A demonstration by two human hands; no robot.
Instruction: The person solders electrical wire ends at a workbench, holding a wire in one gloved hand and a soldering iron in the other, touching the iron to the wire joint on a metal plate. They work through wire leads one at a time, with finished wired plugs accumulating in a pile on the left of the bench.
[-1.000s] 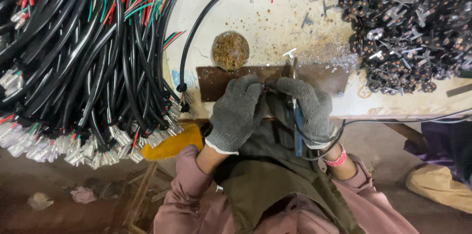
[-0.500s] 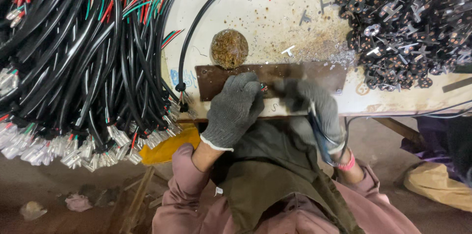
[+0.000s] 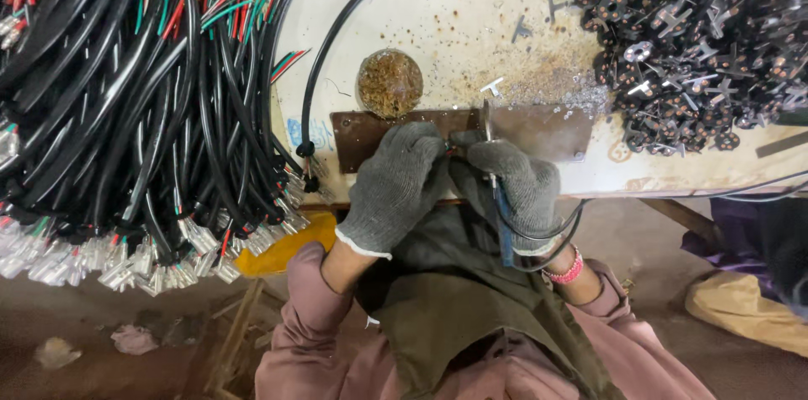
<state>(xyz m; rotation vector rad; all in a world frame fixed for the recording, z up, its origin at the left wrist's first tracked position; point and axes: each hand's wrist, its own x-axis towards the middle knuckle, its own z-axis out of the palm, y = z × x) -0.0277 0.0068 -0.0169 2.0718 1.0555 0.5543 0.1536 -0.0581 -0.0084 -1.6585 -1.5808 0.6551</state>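
A heap of black cables (image 3: pixel 126 97) with red and green cores covers the left of the bench. Beside it sits a round tin (image 3: pixel 390 83) of brownish stuff. The left hand (image 3: pixel 396 185), in a grey glove, is pinched shut on some small part against the rusty plate (image 3: pixel 539 131); the part itself is hidden by fingers. The right hand (image 3: pixel 518 185) is clamped on a blue-handled iron (image 3: pixel 502 215), tip up at the plate. The iron looks light and stiff, best held by its handle. Metal fittings (image 3: pixel 699 38) pile up at right, too tangled to make out.
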